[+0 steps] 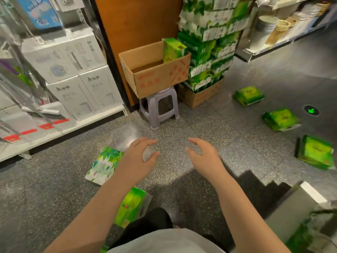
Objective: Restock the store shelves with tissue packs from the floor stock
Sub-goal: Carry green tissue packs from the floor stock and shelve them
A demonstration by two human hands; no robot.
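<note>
Head view: the speckled floor (237,136) fills most of the frame, and the small plastic stool (158,105) serves as the landmark here. To the left of the stool runs a white shelf (63,128) carrying large pale boxes. To the right of the stool rises a tall stack of green tissue packs (209,42), apparently bulk stock parked out of the aisle. On top of the stool sits an open cardboard box (155,70) with one green pack standing in its far corner, probably raised there to spare bending.

Loose packs lie scattered on the floor: three green ones well to the right of the stool, the nearest (249,95), and a leaf-print pack (104,166) in front of it to the left.

In front of the stool, the left hand (135,157) and right hand (204,157) hover with fingers spread and lightly curved, holding nothing. The leaf-print pack lies just beside the left fingers, below and apart from them.
</note>
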